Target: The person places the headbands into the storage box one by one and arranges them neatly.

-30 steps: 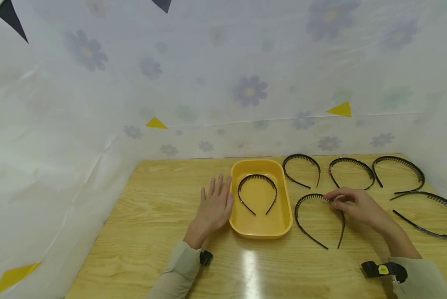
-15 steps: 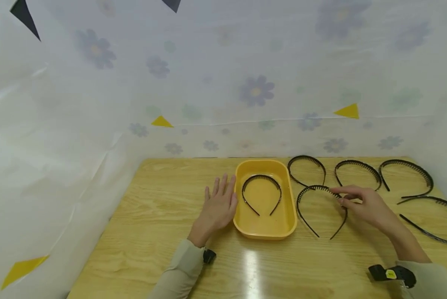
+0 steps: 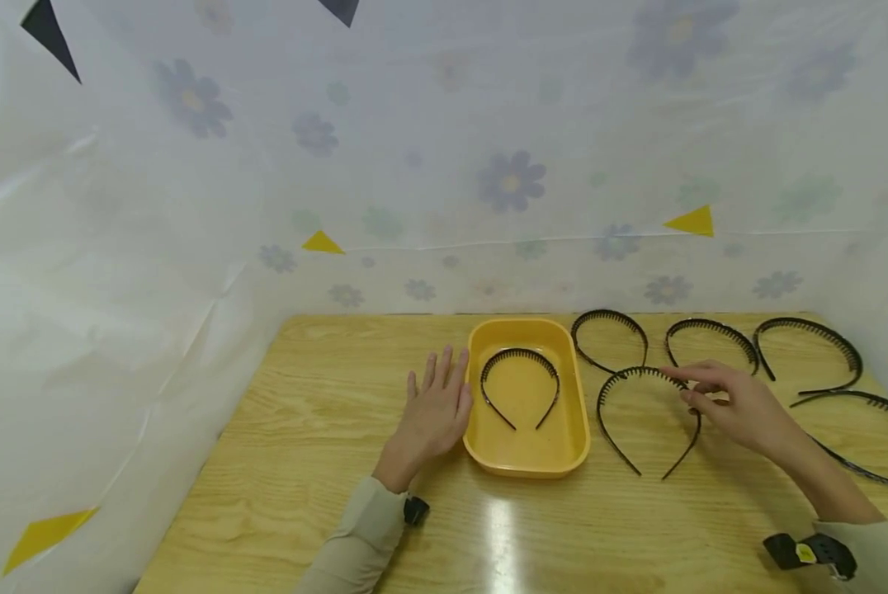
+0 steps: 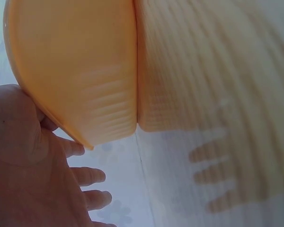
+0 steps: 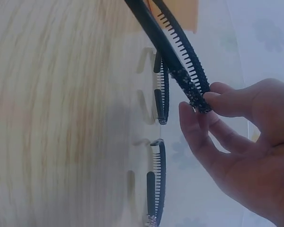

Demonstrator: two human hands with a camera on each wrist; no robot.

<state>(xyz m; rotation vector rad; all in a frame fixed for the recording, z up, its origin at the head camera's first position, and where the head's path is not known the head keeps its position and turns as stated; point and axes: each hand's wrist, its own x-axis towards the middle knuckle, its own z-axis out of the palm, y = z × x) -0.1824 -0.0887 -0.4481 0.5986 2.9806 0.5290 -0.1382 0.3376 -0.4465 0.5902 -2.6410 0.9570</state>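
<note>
In the head view a yellow plastic tray (image 3: 527, 460) stands on the table, with one black toothed headband (image 3: 520, 352) lying inside it. My left hand (image 3: 432, 417) rests along the tray's left rim, fingers straight; the left wrist view shows the hand (image 4: 42, 161) against the tray's outer wall (image 4: 85, 71). To the right of the tray my right hand (image 3: 737, 404) pinches another black headband (image 3: 603, 412) near the right side of its arch. The right wrist view shows thumb and fingers (image 5: 227, 101) on the glittery part of this headband (image 5: 191, 90), raised above the table.
Several more black headbands lie at the right: one at the back (image 3: 578, 342), another (image 3: 711, 323) beside it, one farther right (image 3: 823, 330), and one (image 3: 867, 470) at the edge of view. A white flowered sheet (image 3: 444, 148) hangs behind the wooden table (image 3: 325, 371).
My right hand has lifted the pinched headband off the table, moving it slightly back, then a little to the right. The left hand has stayed at the tray. The view has shifted slightly.
</note>
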